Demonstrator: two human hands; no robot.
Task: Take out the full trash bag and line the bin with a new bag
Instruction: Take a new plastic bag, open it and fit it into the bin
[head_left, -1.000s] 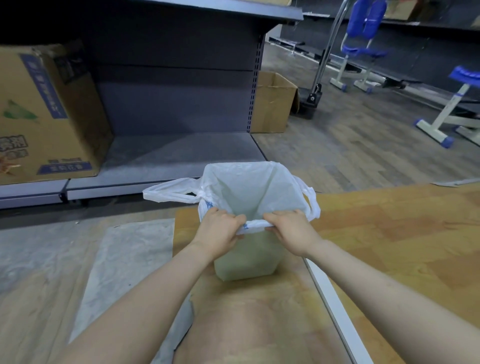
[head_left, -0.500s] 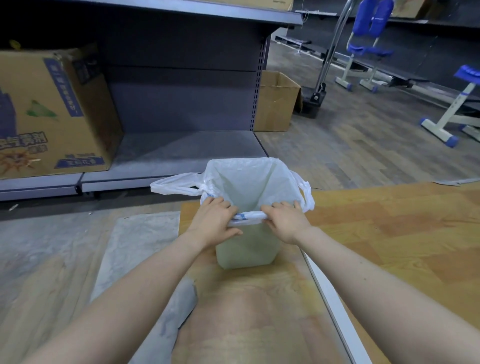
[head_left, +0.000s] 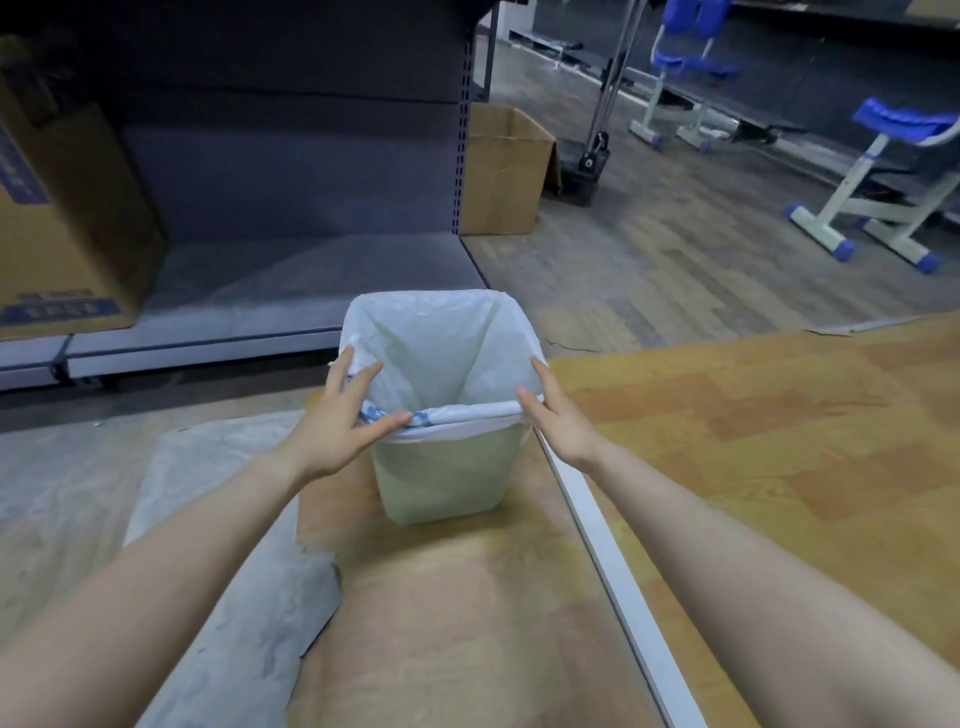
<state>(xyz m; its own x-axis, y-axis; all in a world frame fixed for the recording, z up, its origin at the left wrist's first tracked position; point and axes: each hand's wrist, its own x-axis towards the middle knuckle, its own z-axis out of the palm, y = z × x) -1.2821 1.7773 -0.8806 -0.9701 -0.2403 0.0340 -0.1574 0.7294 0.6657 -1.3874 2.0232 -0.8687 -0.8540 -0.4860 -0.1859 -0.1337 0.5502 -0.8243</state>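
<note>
A small pale green bin (head_left: 441, 478) stands on the wooden floor in front of me. A white bag (head_left: 436, 348) lines it, with its edge folded over the rim on all sides. My left hand (head_left: 340, 421) is at the bin's near left corner with fingers spread straight, its thumb and fingertips touching the folded bag edge. At the near right corner, my right hand (head_left: 558, 415) lies against the rim with straight fingers. Neither hand grips anything. The bin's inside looks empty down to the bag's bottom.
A grey metal shelf unit (head_left: 291, 249) stands behind the bin, with a printed cardboard box (head_left: 67, 218) on its left. An open cardboard box (head_left: 504, 171) sits beyond the shelf. Blue-and-white stools (head_left: 878, 182) stand far right. A plastic sheet (head_left: 218, 545) lies on the floor at left.
Both hands let go of the bag edge at the near rim and slid apart to the corners, fingers opening. The bag's loose handles are now tucked down around the rim.
</note>
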